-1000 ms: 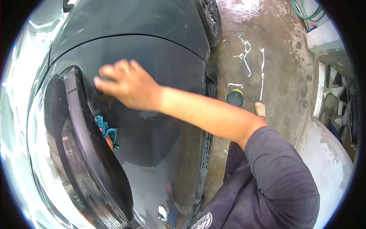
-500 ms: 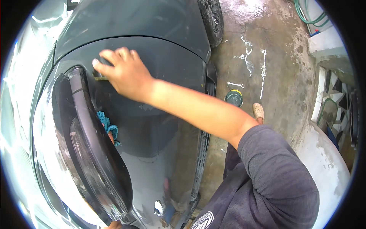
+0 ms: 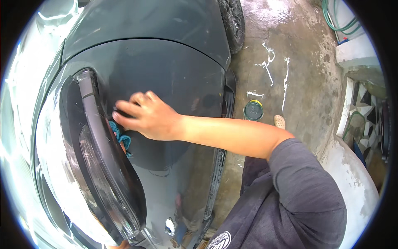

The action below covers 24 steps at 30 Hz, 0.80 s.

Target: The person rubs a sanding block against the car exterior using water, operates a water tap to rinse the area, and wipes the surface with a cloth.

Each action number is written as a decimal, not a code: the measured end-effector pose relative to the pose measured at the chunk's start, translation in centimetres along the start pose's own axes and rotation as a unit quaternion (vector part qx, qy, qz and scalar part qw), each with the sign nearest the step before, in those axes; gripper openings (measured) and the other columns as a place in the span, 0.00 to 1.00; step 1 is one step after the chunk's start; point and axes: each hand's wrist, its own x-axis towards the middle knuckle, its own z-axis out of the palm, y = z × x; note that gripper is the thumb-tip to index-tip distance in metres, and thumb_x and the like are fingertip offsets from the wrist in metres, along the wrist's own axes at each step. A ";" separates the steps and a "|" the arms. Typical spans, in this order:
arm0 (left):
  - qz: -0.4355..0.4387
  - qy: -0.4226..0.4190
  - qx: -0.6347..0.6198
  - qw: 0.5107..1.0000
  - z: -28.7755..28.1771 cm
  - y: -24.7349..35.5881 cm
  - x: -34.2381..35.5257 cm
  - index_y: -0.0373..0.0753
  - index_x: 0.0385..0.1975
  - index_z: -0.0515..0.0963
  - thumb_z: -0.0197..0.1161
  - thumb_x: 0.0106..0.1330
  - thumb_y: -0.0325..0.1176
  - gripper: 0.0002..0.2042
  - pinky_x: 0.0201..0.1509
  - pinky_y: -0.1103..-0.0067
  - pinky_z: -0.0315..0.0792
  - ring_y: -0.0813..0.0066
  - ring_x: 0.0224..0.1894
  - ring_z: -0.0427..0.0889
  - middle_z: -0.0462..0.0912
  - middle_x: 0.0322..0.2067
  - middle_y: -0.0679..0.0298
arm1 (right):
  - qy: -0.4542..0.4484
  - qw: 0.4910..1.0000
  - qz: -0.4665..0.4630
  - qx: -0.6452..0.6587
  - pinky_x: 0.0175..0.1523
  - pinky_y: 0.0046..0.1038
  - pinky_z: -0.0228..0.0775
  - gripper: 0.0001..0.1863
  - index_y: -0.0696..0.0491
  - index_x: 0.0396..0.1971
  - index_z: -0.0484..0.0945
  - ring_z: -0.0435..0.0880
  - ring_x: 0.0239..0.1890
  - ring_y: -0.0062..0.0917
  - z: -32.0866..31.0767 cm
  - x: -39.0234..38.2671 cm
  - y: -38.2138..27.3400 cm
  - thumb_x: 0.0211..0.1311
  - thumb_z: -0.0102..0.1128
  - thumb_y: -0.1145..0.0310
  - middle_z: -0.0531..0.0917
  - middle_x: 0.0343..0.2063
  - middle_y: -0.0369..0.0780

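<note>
My right hand (image 3: 153, 118) is at the dark grey car door (image 3: 182, 87), fingers bent round a small dark block mostly hidden by them. Its arm reaches across from the right. Just behind the black side mirror (image 3: 120, 174), a bunched teal cloth (image 3: 122, 137) shows against the door. A sliver of my left hand (image 3: 123, 147) appears at that cloth, closed on it as far as can be seen. The mirror hides the rest of that hand and most of its arm.
A chrome door handle (image 3: 170, 226) lies lower on the car's side. On the wet concrete floor (image 3: 306, 87) stand a round dark tub (image 3: 253, 110) with a yellow rim and a foot in a beige clog (image 3: 280, 122). A white wall (image 3: 348, 170) bounds the right, with a green hose (image 3: 340, 25) beyond.
My right hand has come down the door from beside the mirror's top toward the teal cloth, block still in its fingers. The cloth and left hand stay about where they were.
</note>
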 end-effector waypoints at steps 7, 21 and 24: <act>0.016 0.003 -0.007 1.000 1.1 -0.6 1.4 0.39 0.54 0.80 0.71 0.64 0.28 0.18 0.60 0.65 0.77 0.59 0.54 0.83 0.83 0.52 0.55 | 0.114 0.987 0.072 -0.087 0.50 0.41 0.71 0.24 0.44 0.54 0.80 0.77 0.47 0.38 -0.7 8.9 7.1 0.54 0.67 0.71 0.78 0.51 0.38; -0.101 0.020 -0.059 0.993 4.9 -3.6 0.6 0.38 0.52 0.79 0.71 0.64 0.26 0.16 0.59 0.68 0.77 0.60 0.52 0.84 0.83 0.50 0.56 | 0.005 0.999 -0.026 0.019 0.53 0.34 0.69 0.23 0.37 0.54 0.79 0.77 0.53 0.29 -0.6 -2.0 2.5 0.57 0.70 0.66 0.77 0.59 0.30; 0.020 0.053 -0.018 0.998 5.2 -4.1 1.1 0.37 0.49 0.79 0.72 0.64 0.26 0.15 0.58 0.67 0.78 0.61 0.52 0.84 0.83 0.49 0.57 | -0.028 0.999 -0.033 0.003 0.52 0.35 0.70 0.21 0.36 0.54 0.78 0.78 0.52 0.29 -1.8 -7.8 2.9 0.60 0.68 0.62 0.77 0.59 0.30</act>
